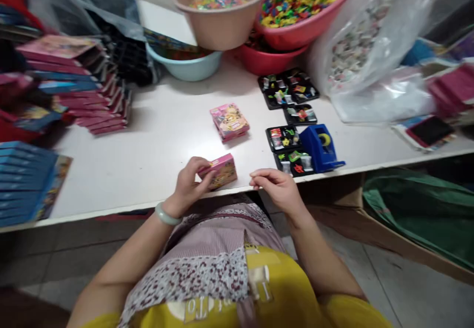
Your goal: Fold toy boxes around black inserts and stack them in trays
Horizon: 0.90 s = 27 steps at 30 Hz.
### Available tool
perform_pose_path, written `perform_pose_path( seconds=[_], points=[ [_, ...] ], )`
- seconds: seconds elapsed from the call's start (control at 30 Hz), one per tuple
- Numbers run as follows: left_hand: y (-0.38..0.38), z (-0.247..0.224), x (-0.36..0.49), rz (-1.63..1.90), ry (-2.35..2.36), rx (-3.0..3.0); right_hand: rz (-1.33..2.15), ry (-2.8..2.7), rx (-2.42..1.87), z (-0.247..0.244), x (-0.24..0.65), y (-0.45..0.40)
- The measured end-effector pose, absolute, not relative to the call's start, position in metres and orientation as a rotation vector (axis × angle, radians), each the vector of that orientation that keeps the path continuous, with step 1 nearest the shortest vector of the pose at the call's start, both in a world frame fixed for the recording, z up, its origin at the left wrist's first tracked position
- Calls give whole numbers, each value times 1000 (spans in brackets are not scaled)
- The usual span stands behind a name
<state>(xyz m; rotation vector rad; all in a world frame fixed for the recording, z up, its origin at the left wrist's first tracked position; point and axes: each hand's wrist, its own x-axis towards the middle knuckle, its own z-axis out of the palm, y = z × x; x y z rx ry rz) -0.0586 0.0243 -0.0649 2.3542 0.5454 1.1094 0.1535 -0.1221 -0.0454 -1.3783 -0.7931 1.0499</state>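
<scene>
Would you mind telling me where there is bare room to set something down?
Tabletop room is widest between the leaning box pile and the middle pink boxes. A narrower strip separates those from the black trays. Tubs crowd the back.

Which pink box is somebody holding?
The pink box in the left hand; no hand touches the small pink pile behind it or the tall left pile.

Head-worn view, facing forward and down, close above table (159, 125)
</scene>
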Motion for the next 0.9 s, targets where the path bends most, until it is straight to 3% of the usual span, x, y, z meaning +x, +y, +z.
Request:
perform_pose_path(
  seconds=[0.13, 0.27, 0.43, 0.63, 0.77, 0.9],
  points=[
    [25, -53, -59, 933, 448, 2633, 1225, -819, -1240, -44, 112, -75],
    [31, -53, -62, 756, 379, 2770, 1098, -961, -1392, -54, 110, -57],
    [42, -64, -58, 967, 462, 2404, 608, -1308, -1817, -70, 125, -54],
    [76, -66, -13, 1027, 705, 1796, 609, -1162, -1501, -77, 165, -16],
    [135, -61, -7, 1211, 737, 1864, 589, -1068, -1549, -80, 208, 45],
    [219, -29, -74, 1492, 1149, 2135, 516, -1237, -1787, -107, 244, 93]
  ],
)
